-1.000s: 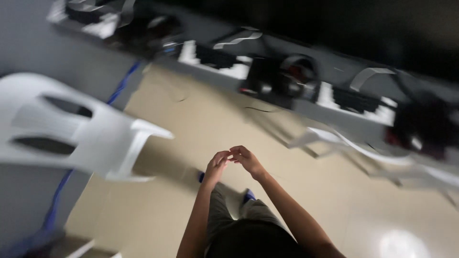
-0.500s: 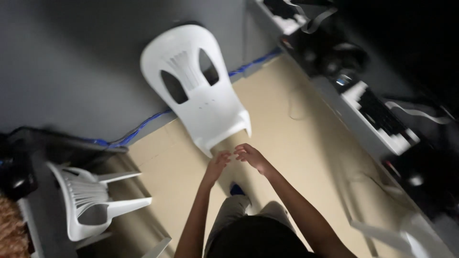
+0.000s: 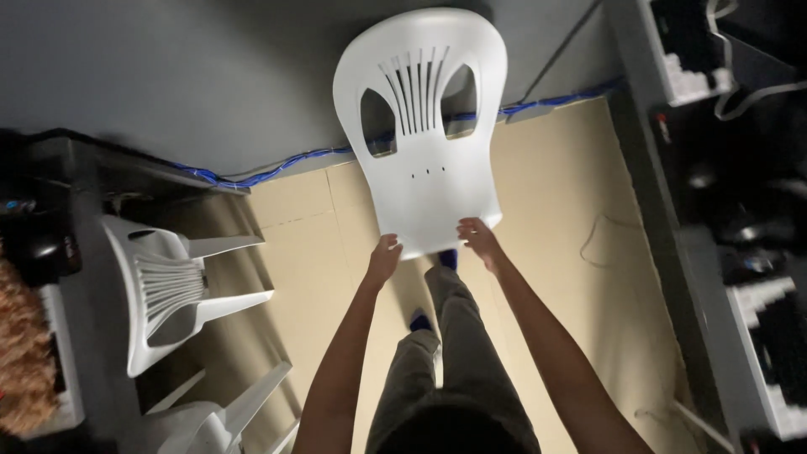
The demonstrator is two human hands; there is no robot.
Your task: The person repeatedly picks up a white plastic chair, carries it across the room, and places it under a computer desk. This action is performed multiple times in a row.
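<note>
At the far left edge, a reddish-brown fuzzy mass (image 3: 23,340) was cut off by the frame and too dim to identify; beside it a dark grey desk (image 3: 88,252) ran down the picture, its top lost in shadow; tucked against the desk stood a white moulded plastic chair with a slatted back (image 3: 164,290), and below it the legs of another white plastic chair (image 3: 214,416) were cropped by the bottom edge.

In the middle, a white moulded plastic armless chair with a slotted back (image 3: 424,126) faced the viewer against a grey wall (image 3: 168,76), on tan floor tiles (image 3: 303,244); a blue cable (image 3: 277,164) ran along the wall's foot, partly hidden behind the chair.

The person's left hand (image 3: 385,257) gripped the seat's front left edge, fingers curled closed over the rim; the right hand (image 3: 481,242) clasped the front right edge likewise; the fingertips were hidden under the seat; the person's grey trouser legs (image 3: 445,353) and blue shoes (image 3: 448,257) showed between the arms.

At the right, a dark bench (image 3: 672,210) held blurred black equipment (image 3: 740,193) and pale keyboards (image 3: 769,336), hard to make out; a thin loose wire (image 3: 601,240) lay on the floor.
</note>
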